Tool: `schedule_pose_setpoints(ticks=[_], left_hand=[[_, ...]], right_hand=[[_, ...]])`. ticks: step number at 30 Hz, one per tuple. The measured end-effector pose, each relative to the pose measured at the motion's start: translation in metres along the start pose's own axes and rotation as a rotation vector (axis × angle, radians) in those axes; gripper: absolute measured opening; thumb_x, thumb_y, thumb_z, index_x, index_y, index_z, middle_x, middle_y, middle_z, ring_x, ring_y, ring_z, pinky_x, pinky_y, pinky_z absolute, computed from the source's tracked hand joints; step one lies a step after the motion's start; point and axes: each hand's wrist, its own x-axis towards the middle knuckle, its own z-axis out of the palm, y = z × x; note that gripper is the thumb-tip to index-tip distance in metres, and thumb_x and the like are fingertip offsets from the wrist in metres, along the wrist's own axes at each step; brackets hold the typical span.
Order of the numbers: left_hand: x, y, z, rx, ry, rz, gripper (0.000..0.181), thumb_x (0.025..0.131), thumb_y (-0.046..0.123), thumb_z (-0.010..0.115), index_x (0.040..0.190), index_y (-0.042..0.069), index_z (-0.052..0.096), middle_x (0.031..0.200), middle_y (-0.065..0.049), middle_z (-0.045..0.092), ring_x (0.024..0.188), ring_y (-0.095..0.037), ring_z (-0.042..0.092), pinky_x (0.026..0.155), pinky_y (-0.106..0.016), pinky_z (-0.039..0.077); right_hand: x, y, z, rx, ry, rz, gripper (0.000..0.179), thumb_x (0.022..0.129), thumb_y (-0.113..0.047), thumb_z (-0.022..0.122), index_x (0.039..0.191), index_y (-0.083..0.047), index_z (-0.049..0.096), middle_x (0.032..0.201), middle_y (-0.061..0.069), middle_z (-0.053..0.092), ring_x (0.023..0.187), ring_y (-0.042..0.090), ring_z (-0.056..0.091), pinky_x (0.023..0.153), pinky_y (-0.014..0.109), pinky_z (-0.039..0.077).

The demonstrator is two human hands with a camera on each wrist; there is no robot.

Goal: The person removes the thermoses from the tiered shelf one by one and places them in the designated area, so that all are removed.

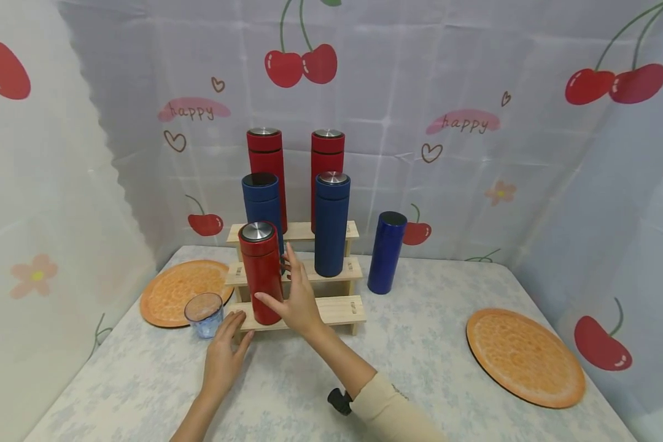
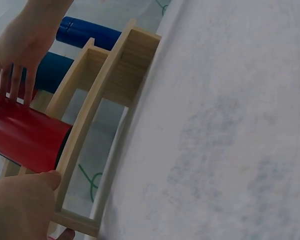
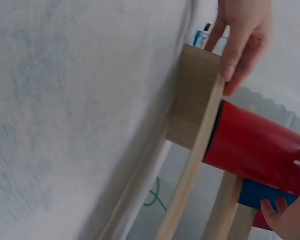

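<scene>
A red thermos bottle (image 1: 261,276) with a steel lid stands on the lowest step of a three-tier wooden rack (image 1: 337,310). My right hand (image 1: 301,304) is at the bottle's right side, fingers fairly straight and spread, the thumb across its front; in the left wrist view the fingers (image 2: 29,90) reach down to the red surface. With my left hand (image 1: 224,350) I hold the left end of the lowest step, thumb at the board's front edge, as the right wrist view shows of the hand (image 3: 247,35). Two blue bottles, one dark-topped (image 1: 262,196) and one steel-topped (image 1: 332,227), occupy the middle step.
Two red bottles, left (image 1: 265,153) and right (image 1: 328,153), stand on the top step. A glossy blue bottle (image 1: 387,255) is right of the rack. A clear bluish glass (image 1: 204,316) stands close to my left hand. Round orange-brown mats lie left (image 1: 171,294) and right (image 1: 525,356).
</scene>
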Motion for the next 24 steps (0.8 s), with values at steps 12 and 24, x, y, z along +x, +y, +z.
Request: schedule_pose_setpoints(ticks=[12, 24], left_hand=[[0.001, 0.000, 0.000, -0.011, -0.014, 0.000, 0.046, 0.084, 0.011, 0.069, 0.125, -0.003, 0.054, 0.132, -0.022, 0.047, 0.125, -0.037, 0.038, 0.094, -0.056, 0.038], [0.000, -0.001, 0.002, -0.014, -0.021, -0.001, 0.045, 0.083, 0.009, 0.070, 0.123, -0.002, 0.055, 0.132, -0.022, 0.046, 0.125, -0.038, 0.038, 0.095, -0.056, 0.037]], right_hand=[[-0.008, 0.010, 0.014, -0.004, -0.004, -0.009, 0.097, 0.078, -0.021, 0.076, 0.149, -0.019, 0.010, 0.126, 0.012, 0.045, 0.105, 0.020, 0.052, 0.084, 0.026, 0.050], [-0.027, 0.013, -0.024, -0.037, 0.111, -0.081, 0.094, 0.075, -0.014, 0.078, 0.147, -0.010, 0.017, 0.125, 0.012, 0.045, 0.109, 0.021, 0.050, 0.083, 0.031, 0.051]])
